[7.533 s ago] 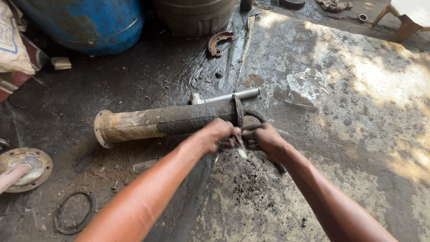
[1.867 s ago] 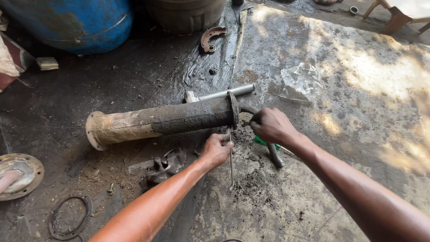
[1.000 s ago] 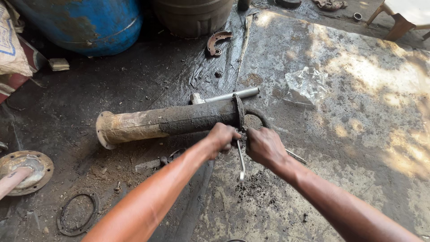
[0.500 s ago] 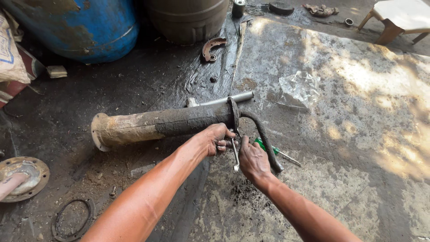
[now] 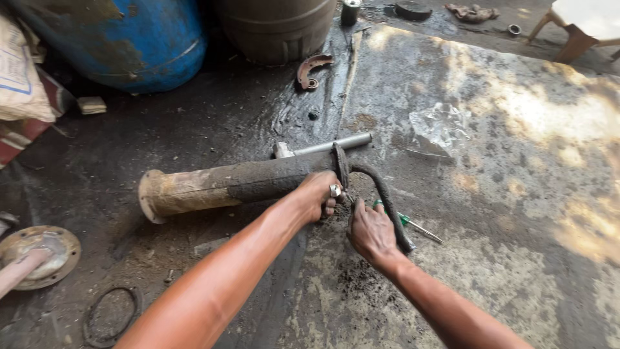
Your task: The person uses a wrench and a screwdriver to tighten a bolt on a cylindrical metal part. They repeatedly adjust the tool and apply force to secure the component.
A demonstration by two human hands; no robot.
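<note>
1. Oily, dirt-caked concrete floor (image 5: 516, 194) lay under everything, with a blue drum (image 5: 123, 39) and a dark drum (image 5: 278, 26) standing at the far edge.
2. Your left hand (image 5: 320, 194) was closed around the near end of a long, grimy metal tube (image 5: 239, 184) lying flat on the floor, just beside its collar.
3. A thin grey rod (image 5: 336, 143) stuck out of that same end of the tube.
4. Your right hand (image 5: 369, 231) sat just beside the left, its grip closed on a dark curved strip (image 5: 387, 194) that arced from the collar down to the floor.
5. A green-handled screwdriver (image 5: 413, 225) lay on the floor right by your right hand.
6. A clear plastic bag (image 5: 442, 129) rested farther off, and a rusty round flange (image 5: 39, 252) lay to the left.
</note>
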